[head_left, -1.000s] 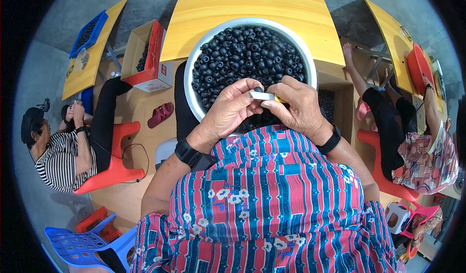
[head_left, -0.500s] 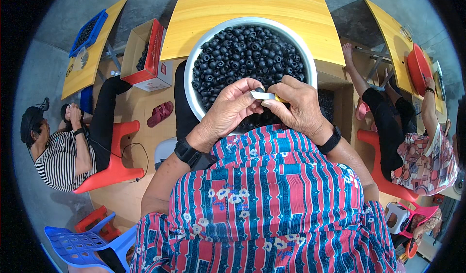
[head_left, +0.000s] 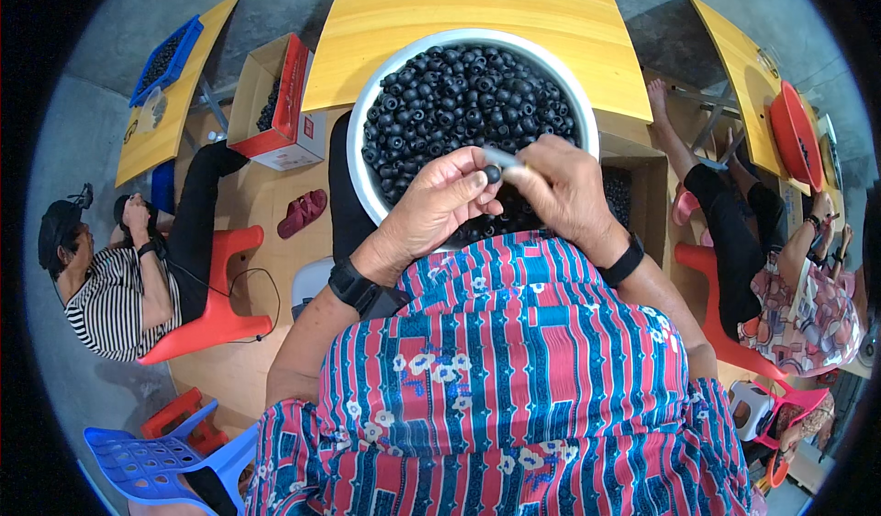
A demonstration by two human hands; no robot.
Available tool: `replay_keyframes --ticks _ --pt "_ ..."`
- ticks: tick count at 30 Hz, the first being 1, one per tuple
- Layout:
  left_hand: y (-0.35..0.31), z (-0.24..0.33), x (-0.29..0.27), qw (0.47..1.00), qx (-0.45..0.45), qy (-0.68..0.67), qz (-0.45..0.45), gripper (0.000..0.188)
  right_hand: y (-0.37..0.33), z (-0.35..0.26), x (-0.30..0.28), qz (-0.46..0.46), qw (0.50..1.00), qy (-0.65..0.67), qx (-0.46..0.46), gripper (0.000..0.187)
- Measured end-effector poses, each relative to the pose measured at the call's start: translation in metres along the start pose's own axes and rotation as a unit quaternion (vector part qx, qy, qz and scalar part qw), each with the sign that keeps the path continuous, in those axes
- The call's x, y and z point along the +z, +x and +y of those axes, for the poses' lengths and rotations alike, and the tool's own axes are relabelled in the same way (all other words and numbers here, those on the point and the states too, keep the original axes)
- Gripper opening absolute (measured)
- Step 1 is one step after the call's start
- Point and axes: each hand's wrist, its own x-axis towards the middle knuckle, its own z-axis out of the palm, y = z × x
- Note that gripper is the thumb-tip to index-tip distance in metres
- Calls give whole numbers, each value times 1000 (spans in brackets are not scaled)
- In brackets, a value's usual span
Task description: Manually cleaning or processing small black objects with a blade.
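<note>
Between the thumb and fingertips of my left hand [head_left: 439, 195] is a small black ring-like part [head_left: 493, 174], its round end facing up. My right hand [head_left: 571, 193] is closed on a small knife, whose pale blade [head_left: 500, 159] is smeared by motion just above the part. The knife's handle is hidden in my fingers. Both hands are over the near side of a large metal basin [head_left: 359, 162], heaped with many similar black hollow parts [head_left: 468, 103].
A yellow wooden table [head_left: 468, 2] stands behind the basin. A red-and-white carton [head_left: 292, 140] and red slippers [head_left: 303, 214] are on the left. People sit on both sides at other tables; a red basin [head_left: 795, 135] rests at the right. A cardboard box [head_left: 653, 204] is beside my basin.
The blade has swung up and its tip now sits above the black part, uncovering it. My right hand has tilted and shifted slightly upward; my left hand stays nearly in place.
</note>
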Motion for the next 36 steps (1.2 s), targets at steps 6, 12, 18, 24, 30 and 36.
replay_keyframes --ticks 6,12,18,24,30,36 --pt "-2 -1 -1 1000 11 -5 -18 23 2 3 -7 45 995 71 47 21" --pt "0 -4 1 1000 20 -11 21 20 5 -15 -5 29 993 110 -12 28" --pt "1 -10 -11 999 23 -45 -5 23 5 -13 2 17 995 94 -34 33" --pt "2 -9 -12 997 13 -74 -13 24 3 -11 2 37 996 40 -68 36" --pt "3 -10 -12 995 4 -101 2 24 2 -10 5 72 990 9 -120 41" --pt "3 -10 -8 995 7 -93 27 19 3 -8 3 65 985 3 -161 29"
